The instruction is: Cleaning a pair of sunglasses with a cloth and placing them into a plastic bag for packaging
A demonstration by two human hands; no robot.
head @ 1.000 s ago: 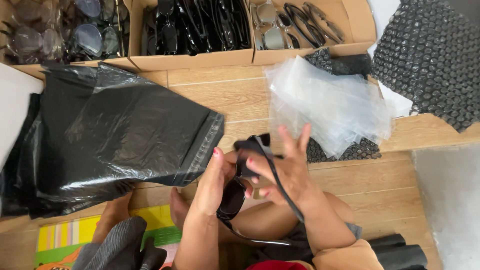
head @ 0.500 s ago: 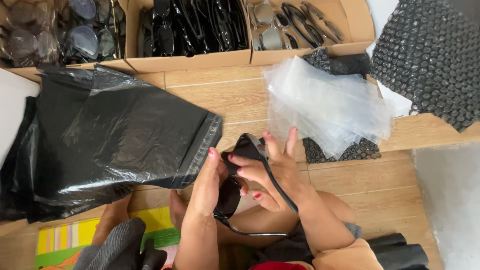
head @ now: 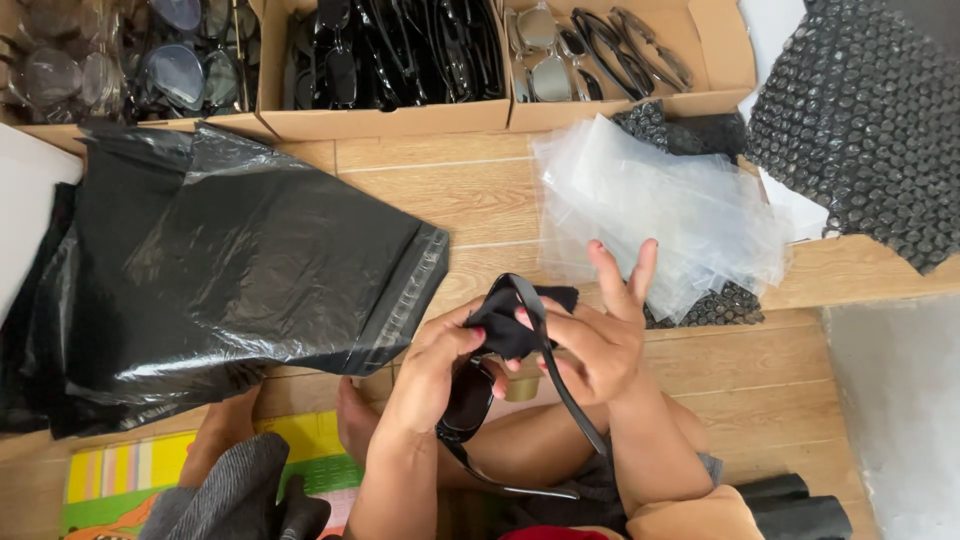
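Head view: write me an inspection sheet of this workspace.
Surface: wooden floor, partly covered.
Job's things: black sunglasses with a black cloth over them.
Clutter: black plastic bags, clear bags, black bubble wrap.
Hands: left hand and right hand both grip the sunglasses and cloth.
Cables: nothing seen.
Surroundings: cardboard boxes of glasses, striped mat.
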